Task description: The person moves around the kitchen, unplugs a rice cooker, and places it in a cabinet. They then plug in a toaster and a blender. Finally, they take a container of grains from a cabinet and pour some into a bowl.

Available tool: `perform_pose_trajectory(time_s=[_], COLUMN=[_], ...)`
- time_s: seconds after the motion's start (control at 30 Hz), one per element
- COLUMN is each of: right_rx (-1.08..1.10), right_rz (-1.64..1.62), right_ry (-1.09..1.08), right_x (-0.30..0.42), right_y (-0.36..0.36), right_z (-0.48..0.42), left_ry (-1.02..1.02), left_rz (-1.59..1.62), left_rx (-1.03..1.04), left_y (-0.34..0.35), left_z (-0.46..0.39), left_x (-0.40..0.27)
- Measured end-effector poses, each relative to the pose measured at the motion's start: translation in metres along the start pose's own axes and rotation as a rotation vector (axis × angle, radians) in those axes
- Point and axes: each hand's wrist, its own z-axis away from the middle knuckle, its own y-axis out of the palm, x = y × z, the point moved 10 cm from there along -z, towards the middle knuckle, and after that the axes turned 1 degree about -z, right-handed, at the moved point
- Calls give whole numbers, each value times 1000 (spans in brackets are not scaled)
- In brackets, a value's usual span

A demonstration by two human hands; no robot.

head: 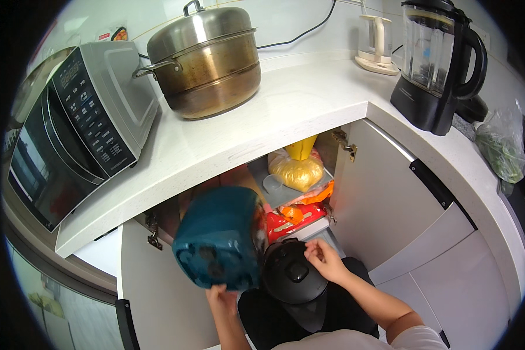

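My left hand (221,299) grips the lower edge of a teal plastic bin or housing (214,240), tilted with its underside towards me, at the cabinet opening. Beside it, a round black lid with a central knob (297,271) tops what looks like a pot or cooker, just above my lap. My right hand (323,260) is at the lid's upper right edge, fingers curled; whether it grips the rim cannot be told. Inside the cabinet, a tied clear bag with yellow contents (298,170) lies on a grey shelf (262,175), near a small clear cup (272,183).
Cabinet doors stand open at left (157,288) and right (376,188). Red and orange packages (295,221) lie lower inside. On the countertop (288,109) are a microwave (113,100), a steel steamer pot (210,65), an electric kettle (376,43) and a blender (428,65).
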Motion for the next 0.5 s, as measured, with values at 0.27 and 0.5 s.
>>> perform_pose_trajectory(time_s=[0.27, 0.5], right_rx=[-203, -23], right_rz=[-54, -57], right_ry=[-228, -601], right_x=[-2, -5], right_y=[0, 39], right_z=[-83, -135], left_ry=[-181, -109], left_rz=[-61, 7], left_rx=[-48, 134], left_y=[-8, 19], left_z=[90, 90], left_x=[2, -22])
